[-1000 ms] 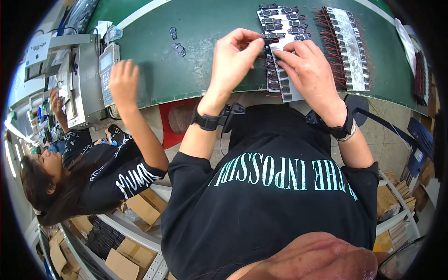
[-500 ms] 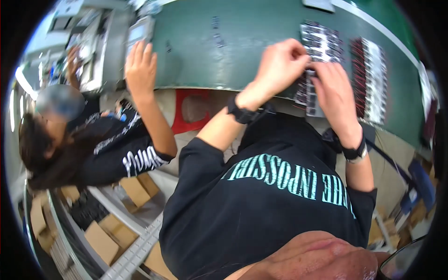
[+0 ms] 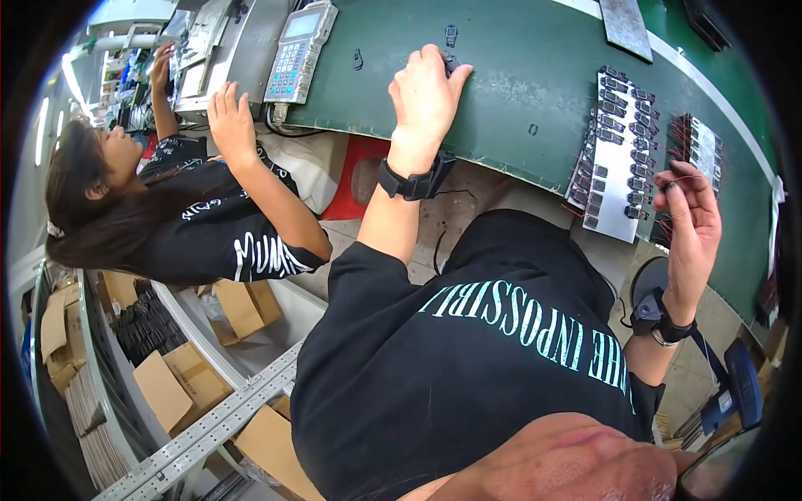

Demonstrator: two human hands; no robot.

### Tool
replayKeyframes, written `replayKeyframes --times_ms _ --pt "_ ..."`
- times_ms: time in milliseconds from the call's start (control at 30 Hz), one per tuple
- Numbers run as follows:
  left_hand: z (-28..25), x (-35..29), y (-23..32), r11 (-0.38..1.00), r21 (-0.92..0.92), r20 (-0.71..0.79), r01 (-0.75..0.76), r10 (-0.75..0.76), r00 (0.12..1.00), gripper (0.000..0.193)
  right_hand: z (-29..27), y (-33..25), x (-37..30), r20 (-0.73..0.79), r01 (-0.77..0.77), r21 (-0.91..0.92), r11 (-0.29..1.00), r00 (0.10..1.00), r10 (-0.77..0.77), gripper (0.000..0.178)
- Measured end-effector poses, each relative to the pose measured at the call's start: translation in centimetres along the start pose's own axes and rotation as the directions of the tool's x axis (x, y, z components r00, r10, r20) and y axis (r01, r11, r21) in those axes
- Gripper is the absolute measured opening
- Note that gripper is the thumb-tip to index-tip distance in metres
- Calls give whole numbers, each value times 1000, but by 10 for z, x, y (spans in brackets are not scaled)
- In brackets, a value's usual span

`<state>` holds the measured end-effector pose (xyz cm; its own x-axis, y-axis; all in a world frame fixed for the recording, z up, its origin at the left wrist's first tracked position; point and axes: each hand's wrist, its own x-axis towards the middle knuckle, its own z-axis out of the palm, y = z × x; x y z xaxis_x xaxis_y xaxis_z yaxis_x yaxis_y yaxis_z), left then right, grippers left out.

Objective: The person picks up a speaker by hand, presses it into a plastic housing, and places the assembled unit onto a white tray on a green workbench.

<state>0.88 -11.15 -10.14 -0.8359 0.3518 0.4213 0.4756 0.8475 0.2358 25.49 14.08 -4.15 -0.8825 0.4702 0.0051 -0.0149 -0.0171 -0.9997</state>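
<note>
My left hand (image 3: 422,96) reaches out over the green table, thumb and fingers closed about a small black part (image 3: 452,63). Another small black part (image 3: 451,35) lies just beyond it. At the right, my right hand (image 3: 695,221) pinches a small black piece (image 3: 668,186) with a thin red wire. That hand is just right of a white board (image 3: 616,196) lined with rows of small black parts. Behind its fingers sits a second pale strip (image 3: 708,149) with red-wired pieces, partly hidden by the hand.
A keypad device with a screen (image 3: 299,52) stands at the table's left, near a co-worker's raised hand (image 3: 232,125). A small dark ring (image 3: 533,129) and a black part (image 3: 358,58) lie on the green table (image 3: 493,108). A grey plate (image 3: 625,29) is at the back.
My hands were together over the board; they have parted. The left has gone left to the loose black part, the right has moved right with a wired piece. The view has shifted.
</note>
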Motion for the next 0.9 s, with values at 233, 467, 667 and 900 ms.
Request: replayKeyframes --times_ms 233,467,667,900 --pt "3 0 5 999 6 30 -54 54 998 22 -1 2 -9 35 -104 -33 994 994 105 24" --pt "1 -3 12 998 5 -43 -70 70 997 11 3 9 -11 -7 -61 -62 996 998 61 21" --pt "0 -17 29 979 6 -59 -202 202 978 8 3 5 -14 -36 -31 -97 995 999 27 20" --pt "-6 -18 39 976 -51 -61 -210 207 977 13 7 3 -15 -65 6 -55 998 998 -10 17"
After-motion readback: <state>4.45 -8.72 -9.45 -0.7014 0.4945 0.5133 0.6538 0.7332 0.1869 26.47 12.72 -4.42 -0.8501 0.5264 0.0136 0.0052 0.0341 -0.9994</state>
